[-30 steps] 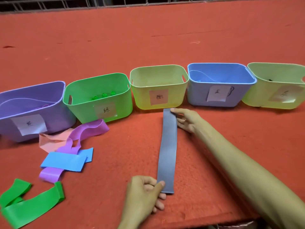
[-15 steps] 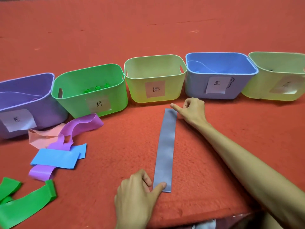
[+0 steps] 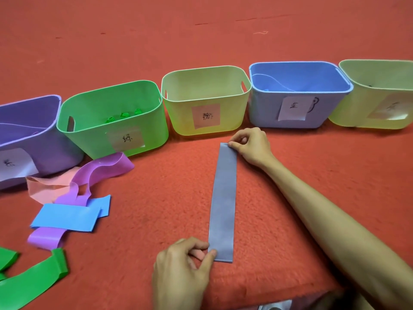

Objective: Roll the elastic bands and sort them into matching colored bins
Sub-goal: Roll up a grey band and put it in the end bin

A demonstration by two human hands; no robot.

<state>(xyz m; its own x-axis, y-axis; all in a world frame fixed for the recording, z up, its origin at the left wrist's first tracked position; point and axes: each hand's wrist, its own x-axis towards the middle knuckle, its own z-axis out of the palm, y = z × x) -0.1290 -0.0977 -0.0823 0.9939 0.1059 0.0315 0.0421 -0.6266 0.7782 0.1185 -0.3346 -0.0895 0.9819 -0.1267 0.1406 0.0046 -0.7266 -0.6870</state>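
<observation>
red fuzzy cloth (image 3: 156, 52) covers the whole surface, and five bins stand on it in one row, each with a paper label on its front. from the left: one purple bin (image 3: 49, 153), one green bin (image 3: 93, 135), one yellow-green bin (image 3: 178, 117), one blue bin (image 3: 263, 113) and a second yellow-green bin (image 3: 353, 117) cut by the right edge. three small green rolls (image 3: 123, 114) lie in the green bin. a thin blue band (image 3: 271, 78) curves along the blue bin's inner wall, and a thin purple strip (image 3: 20, 125) shows inside the purple bin. a dark speck in the far right bin is too small to tell.

one grey-blue band (image 3: 223, 202) lies flat in front of the middle bin, running from near to far. the right hand (image 3: 250, 146) pinches its far right corner with curled fingers; the left hand (image 3: 185, 265) pinches its near left corner between thumb and fingers.

loose bands lie at the left: one pink band (image 3: 44, 189), one purple band (image 3: 105, 168) over it, a folded blue band (image 3: 64, 218) across the purple, and green band (image 3: 33, 280) nearest, one piece or two i cannot tell.
</observation>
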